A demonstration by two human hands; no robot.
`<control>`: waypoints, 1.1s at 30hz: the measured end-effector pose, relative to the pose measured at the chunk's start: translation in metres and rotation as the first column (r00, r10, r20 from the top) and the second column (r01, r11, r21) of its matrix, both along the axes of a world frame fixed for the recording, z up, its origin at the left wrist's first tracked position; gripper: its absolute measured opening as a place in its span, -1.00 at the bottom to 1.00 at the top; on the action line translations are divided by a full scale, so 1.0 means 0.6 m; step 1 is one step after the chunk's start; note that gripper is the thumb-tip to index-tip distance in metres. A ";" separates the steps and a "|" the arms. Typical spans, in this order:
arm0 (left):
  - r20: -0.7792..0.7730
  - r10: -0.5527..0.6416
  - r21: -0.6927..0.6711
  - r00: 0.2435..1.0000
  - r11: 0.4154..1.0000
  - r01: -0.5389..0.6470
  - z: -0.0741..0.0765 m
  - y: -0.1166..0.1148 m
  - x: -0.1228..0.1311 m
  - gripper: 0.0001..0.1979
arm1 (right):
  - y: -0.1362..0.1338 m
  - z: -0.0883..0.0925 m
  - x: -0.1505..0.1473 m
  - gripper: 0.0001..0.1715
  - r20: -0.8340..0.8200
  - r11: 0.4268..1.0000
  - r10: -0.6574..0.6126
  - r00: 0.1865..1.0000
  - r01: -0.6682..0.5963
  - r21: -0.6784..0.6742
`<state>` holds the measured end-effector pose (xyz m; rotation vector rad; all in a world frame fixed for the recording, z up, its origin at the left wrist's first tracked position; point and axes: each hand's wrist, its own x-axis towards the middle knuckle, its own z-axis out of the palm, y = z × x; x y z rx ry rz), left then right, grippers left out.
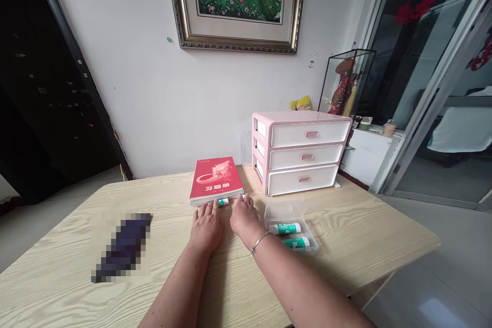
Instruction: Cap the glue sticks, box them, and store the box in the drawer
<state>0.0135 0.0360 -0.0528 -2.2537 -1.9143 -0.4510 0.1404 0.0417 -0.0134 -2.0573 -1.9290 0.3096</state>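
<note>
Glue stick [223, 202], white with a green label, lies on its side on the light wood-grain table [357, 238], along the near edge of a red paperback book [215, 179]. Its long axis runs roughly left to right, parallel to that edge. Its left end is hidden by the left hand [205, 228], so its full length cannot be confirmed. That hand is the nearer of the two, palm down, with its fingers extended and unclenched. No grasp is evident, but contact with the stick cannot be ruled out from this view. The right hand [244, 217] lies palm down just to the right of the stick, its fingertips at the book's near corner, grasping nothing. A metal bangle [261, 242] encircles the right wrist.

To the right of the right hand sits a clear plastic box [273, 210] holding two further glue sticks [288, 228], both lying on their sides. A pixelated dark object [121, 248] lies left of the hands; it cannot be identified. Beyond the box stands a pink-and-white three-drawer organizer [300, 154], all drawers shut, contents not visible. A framed peacock picture [238, 5] hangs on the wall above.
</note>
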 end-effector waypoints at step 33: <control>0.090 -0.005 -0.102 0.996 0.995 0.014 0.017 -0.017 -0.005 -0.73 | 0.025 -0.029 -0.008 -0.63 -0.001 0.973 0.019 1.000 -0.018 0.229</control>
